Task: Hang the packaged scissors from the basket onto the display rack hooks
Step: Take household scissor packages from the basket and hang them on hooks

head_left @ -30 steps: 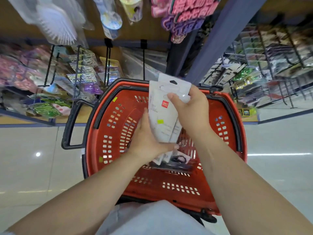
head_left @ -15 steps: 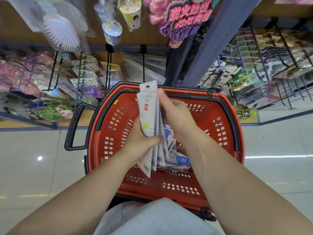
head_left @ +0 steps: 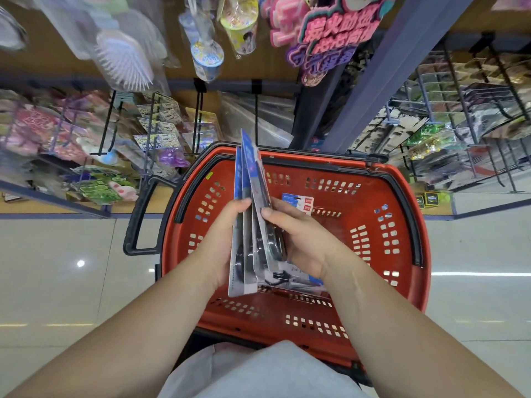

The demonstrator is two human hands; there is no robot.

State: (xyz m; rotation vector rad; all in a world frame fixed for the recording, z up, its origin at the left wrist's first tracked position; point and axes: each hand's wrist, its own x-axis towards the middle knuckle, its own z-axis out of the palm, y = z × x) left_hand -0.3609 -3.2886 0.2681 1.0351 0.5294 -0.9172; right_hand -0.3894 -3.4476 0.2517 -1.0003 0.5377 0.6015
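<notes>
Head view, looking down over a red basket (head_left: 402, 196) standing on a pale tiled floor (head_left: 57, 282) before a display rack (head_left: 201, 84). At far left, the rack's black hooks (head_left: 107, 122) carry bagged sundries; no scissors can be made out on any of them, though the goods there are blurred. Nearer the middle, one hook (head_left: 256, 110) hangs just above the basket's far rim with only clear bags behind it. Judged from this, the hanging step has not begun: the packs are gathered in hand but none is on a hook.

Left hand (head_left: 221, 242): raised over the basket's left half, palm turned inward, fingers curled around the left face of a stack of packaged scissors (head_left: 250, 214), thumb tip at the stack's upper edge. The grip is closed on the cards.

The stack itself is held edge-on to the camera, roughly upright and fanned into three or so cards, tops reaching past the basket's far rim toward the rack, bottoms above the basket floor. Dark scissor handles show through the blisters low down.

Right hand (head_left: 301, 239): opposite the left, palm inward, thumb pressed on the rightmost card and fingers wrapped behind it, closed on the same stack.

Further right, more packs remain in the basket: one lying under the right wrist (head_left: 298, 280) and a blue-and-white card (head_left: 297, 201) against the far wall. These, with the held stack, are still to be hung.
</notes>
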